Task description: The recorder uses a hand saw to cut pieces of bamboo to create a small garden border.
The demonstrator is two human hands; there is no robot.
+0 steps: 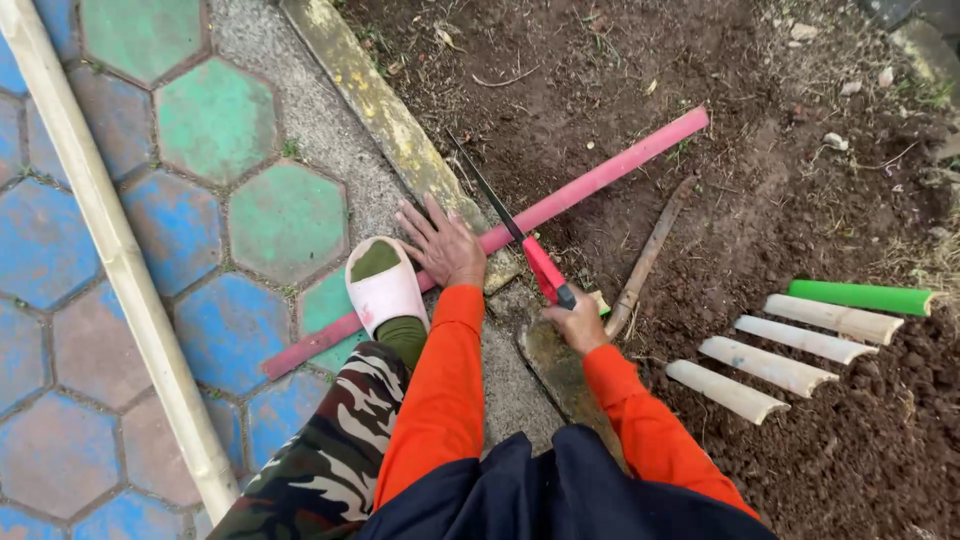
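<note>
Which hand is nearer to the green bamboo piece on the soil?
Right. The right hand, gripping the saw, is closer to the green bamboo piece; the left hand presses the red pole, farther away.

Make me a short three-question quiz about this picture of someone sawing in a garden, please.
1. True or false: the left hand presses down on the red pole.
2. Which does the right hand grip? A) a hammer B) the red handle of a saw C) a trowel
3. How many cut pieces lie on the soil at right, and which colour is the odd one?

Key
1. True; a slippered foot rests on the pole too.
2. B.
3. Five: four pale, one green piece.
</note>
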